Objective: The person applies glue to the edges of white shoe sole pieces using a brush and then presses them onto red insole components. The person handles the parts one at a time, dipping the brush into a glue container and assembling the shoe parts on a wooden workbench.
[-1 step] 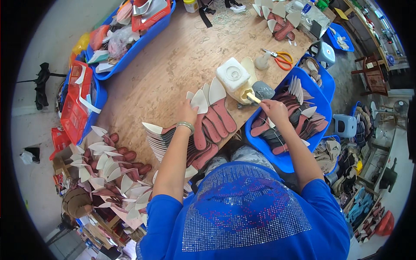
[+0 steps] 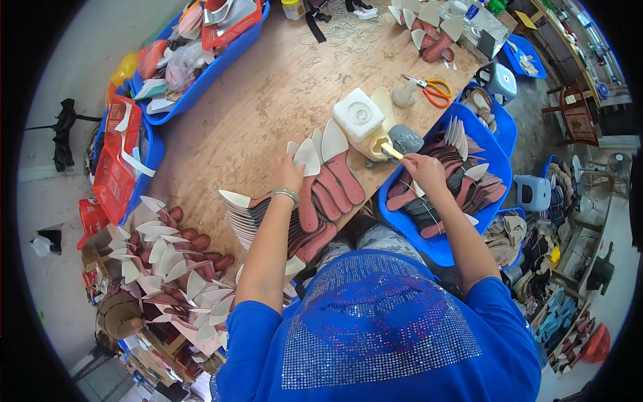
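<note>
My right hand (image 2: 426,172) pinches the pale handle of a brush (image 2: 393,152). The brush's far end goes into the opening of a cut white plastic jug (image 2: 372,141), where its tip is hidden. At the edge of a fan of reddish-brown insoles with white toe ends, my left hand (image 2: 288,174) grips the nearest insole (image 2: 309,194) by its white part; some of the fingers are out of sight. More insoles (image 2: 343,175) lie overlapped to its right. Below and left of them a tight stack of insoles (image 2: 249,218) reaches the table's near edge.
A dark grey lump (image 2: 406,139) sits against the jug, with orange-handled pliers (image 2: 437,92) beyond. The blue tub (image 2: 429,252) at right holds bundled insoles. Many more insoles (image 2: 175,261) are piled at left. Blue bins with red baskets (image 2: 115,164) line the far left.
</note>
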`<state>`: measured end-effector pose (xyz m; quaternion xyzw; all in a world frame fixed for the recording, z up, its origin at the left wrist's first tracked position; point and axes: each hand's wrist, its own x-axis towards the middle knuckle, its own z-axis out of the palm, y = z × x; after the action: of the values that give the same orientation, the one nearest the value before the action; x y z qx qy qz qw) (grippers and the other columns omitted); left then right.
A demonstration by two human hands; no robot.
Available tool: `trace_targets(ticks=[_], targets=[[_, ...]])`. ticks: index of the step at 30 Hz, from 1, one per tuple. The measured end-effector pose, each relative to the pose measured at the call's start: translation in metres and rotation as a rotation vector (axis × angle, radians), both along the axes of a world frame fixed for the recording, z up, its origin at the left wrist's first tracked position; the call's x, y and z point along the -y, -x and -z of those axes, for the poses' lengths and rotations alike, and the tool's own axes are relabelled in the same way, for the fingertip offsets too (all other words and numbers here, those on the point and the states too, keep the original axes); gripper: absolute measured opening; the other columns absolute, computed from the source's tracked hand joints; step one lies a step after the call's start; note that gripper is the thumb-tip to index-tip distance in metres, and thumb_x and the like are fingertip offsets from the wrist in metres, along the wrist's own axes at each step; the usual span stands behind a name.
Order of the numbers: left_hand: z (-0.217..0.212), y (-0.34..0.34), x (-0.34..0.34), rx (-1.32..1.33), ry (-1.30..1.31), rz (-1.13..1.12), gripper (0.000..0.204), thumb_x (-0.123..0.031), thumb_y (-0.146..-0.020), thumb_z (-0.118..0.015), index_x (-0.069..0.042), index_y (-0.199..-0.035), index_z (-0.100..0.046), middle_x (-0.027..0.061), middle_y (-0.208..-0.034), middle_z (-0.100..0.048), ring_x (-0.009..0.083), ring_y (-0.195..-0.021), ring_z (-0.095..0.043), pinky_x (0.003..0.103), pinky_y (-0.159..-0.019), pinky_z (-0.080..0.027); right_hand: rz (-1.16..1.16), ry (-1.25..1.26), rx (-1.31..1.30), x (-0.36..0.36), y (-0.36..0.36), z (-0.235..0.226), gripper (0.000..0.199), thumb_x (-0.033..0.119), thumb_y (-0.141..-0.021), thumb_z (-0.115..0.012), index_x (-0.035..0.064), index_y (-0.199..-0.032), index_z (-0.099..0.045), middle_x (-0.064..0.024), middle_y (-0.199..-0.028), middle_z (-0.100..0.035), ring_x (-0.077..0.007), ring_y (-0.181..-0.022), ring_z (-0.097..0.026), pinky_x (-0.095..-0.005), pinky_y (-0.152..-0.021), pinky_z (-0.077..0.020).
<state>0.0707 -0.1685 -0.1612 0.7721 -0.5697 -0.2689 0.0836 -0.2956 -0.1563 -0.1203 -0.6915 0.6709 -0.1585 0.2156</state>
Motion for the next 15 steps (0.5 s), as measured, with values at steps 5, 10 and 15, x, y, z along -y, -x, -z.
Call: trace_targets(ticks=[5, 10, 15], targets=[[0.000, 0.001, -0.001, 0.028, 0.055, 0.008, 0.037, -0.021, -0.084, -0.068, -0.005, -0.117, -0.061, 0.0211, -0.117, -0.057, 0.0381, -0.107, -0.057, 0.045, -0.092, -0.046, 0.190, -0.054, 0.281, -0.017, 0.012, -0.008, 0.027, 0.031, -0.087, -0.067, 0.0089, -0.100, -0.074, -0.0122, -0.077, -0.070, -0.0230, -0.067, -0.069, -0.0356, -0.064, -0.0527], [-0.012, 0.003, -0.003, 0.028, 0.146, 0.000, 0.043, -0.018, -0.084, -0.069, -0.002, -0.122, -0.056, 0.0234, -0.116, -0.054, 0.0405, -0.107, -0.054, 0.046, -0.092, -0.045, 0.428, -0.152, 0.849, -0.029, 0.021, 0.004, 0.028, 0.024, -0.092, -0.066, -0.0002, -0.106, -0.071, 0.0036, -0.070, -0.063, -0.0064, -0.050, -0.050, -0.0226, -0.048, -0.0410], [-0.041, 0.038, 0.010, 0.065, 0.340, 0.073, 0.063, -0.028, -0.080, -0.075, 0.000, -0.130, -0.048, 0.0234, -0.123, -0.050, 0.0398, -0.115, -0.049, 0.046, -0.098, -0.041, 0.620, -0.328, 1.234, -0.031, 0.032, -0.012, 0.030, 0.021, -0.091, -0.068, 0.0022, -0.115, -0.066, 0.0084, -0.060, -0.048, -0.0007, -0.040, -0.033, -0.0200, -0.037, -0.0265]])
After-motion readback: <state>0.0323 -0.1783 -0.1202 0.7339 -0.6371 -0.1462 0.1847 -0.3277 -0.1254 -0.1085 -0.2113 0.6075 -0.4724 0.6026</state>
